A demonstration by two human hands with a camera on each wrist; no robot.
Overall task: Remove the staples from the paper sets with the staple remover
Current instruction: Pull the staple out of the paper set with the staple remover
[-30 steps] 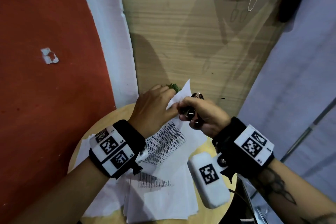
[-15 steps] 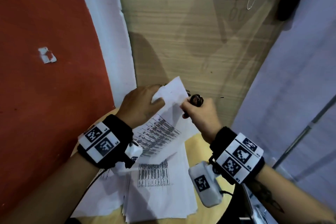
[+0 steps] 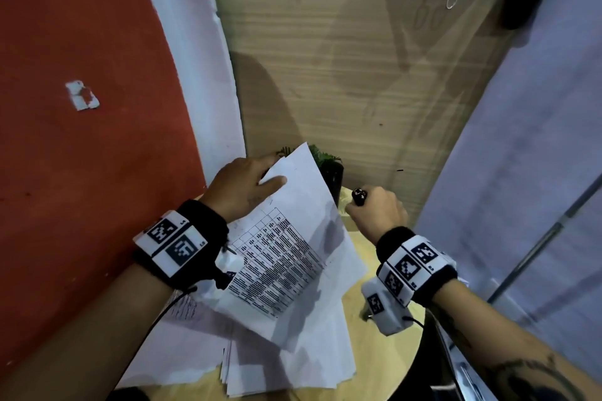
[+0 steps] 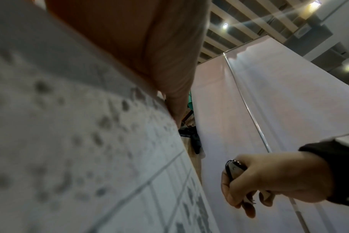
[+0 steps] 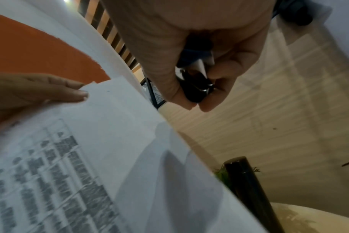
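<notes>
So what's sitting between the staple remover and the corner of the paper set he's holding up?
In the head view, the small potted plant stands behind the gap between the staple remover and the paper set; nothing else.

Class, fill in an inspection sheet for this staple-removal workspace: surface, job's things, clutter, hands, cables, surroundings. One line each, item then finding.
Surface: round wooden table, mostly covered by sheets.
Job's things: printed paper set lifted at an angle; black staple remover held apart from it; loose paper pile lies beneath. No staple can be made out.
Clutter: small potted plant behind the paper.
Hands: left hand pinches the set's top corner, thumb on top; right hand grips the staple remover, fingers curled round it.
Cables: thin black cable from the left wristband; another at the right wrist camera.
Surroundings: red wall left, wooden panel ahead, white partition right.
</notes>
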